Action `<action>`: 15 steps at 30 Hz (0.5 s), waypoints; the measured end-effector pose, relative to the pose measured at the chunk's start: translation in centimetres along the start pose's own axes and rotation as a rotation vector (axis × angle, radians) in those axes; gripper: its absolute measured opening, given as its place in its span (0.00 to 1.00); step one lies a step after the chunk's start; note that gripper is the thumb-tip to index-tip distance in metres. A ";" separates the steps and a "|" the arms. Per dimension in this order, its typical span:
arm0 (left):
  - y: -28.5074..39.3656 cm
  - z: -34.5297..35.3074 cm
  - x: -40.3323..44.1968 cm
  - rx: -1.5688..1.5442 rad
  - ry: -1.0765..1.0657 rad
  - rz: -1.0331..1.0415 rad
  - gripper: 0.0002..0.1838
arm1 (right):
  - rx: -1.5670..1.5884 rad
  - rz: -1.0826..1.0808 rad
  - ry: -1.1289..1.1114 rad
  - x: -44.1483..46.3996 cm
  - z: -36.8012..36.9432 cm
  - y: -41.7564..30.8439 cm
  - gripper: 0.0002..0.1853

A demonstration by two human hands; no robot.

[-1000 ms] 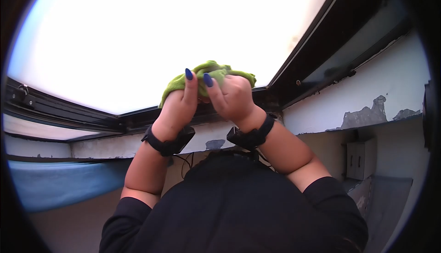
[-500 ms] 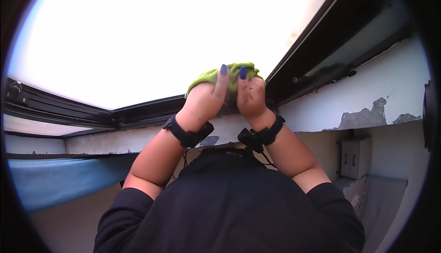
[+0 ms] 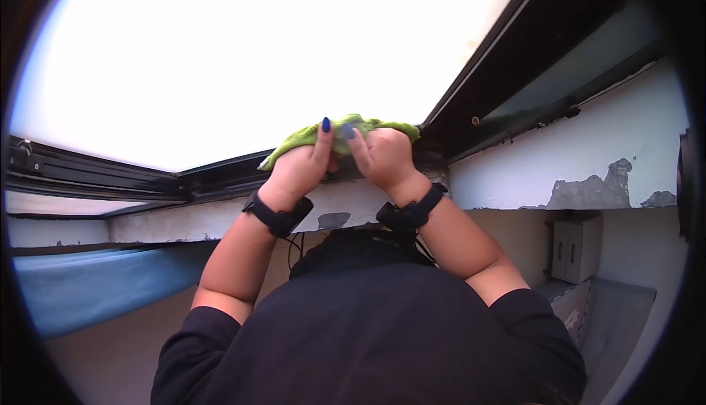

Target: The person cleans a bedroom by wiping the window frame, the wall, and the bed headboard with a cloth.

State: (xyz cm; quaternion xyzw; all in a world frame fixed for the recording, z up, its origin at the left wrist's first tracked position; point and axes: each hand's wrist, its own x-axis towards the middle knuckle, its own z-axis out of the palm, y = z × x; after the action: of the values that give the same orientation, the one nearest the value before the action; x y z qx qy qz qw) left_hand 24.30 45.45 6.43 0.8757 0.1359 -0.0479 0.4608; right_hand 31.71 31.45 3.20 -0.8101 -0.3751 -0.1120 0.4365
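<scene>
A green cloth (image 3: 294,140) lies bunched and spread between both hands, against the lower black window frame near its right corner. My left hand (image 3: 296,171) grips the cloth's left part, its blue-nailed thumb pointing up. Close beside it, my right hand (image 3: 391,156) is curled on the cloth's right part, with the thumb angled toward the left hand. Most fingers of both hands are hidden behind the palms and the cloth. Each wrist wears a black strap with a small box.
A bright window pane (image 3: 220,59) fills the top, bordered by a black frame (image 3: 243,165). Below runs a white sill (image 3: 176,221) with peeling paint. Blue fabric (image 3: 110,284) hangs at lower left. A small grey cabinet (image 3: 576,249) stands at lower right.
Both hands and the cloth have shifted slightly left and down. The thumbs are closer together, the right one now tilts left, and the cloth is flatter and more spread.
</scene>
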 end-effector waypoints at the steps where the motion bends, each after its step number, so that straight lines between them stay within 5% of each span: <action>1: 1.3 0.6 0.4 0.023 -0.042 0.000 0.37 | -0.010 0.041 0.032 -0.3 -0.7 0.8 0.29; 8: 3.3 3.9 2.0 0.050 0.108 0.215 0.39 | 0.100 0.095 0.070 -0.8 -1.6 3.5 0.26; 15: 0.4 1.8 0.7 0.031 0.060 -0.045 0.38 | 0.162 0.017 -0.002 -0.2 0.5 0.7 0.28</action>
State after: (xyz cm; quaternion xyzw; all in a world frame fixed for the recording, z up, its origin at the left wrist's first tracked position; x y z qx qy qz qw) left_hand 25.18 43.87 5.60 0.8806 0.1686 -0.0340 0.4415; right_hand 31.97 31.55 2.37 -0.7754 -0.3766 -0.0768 0.5011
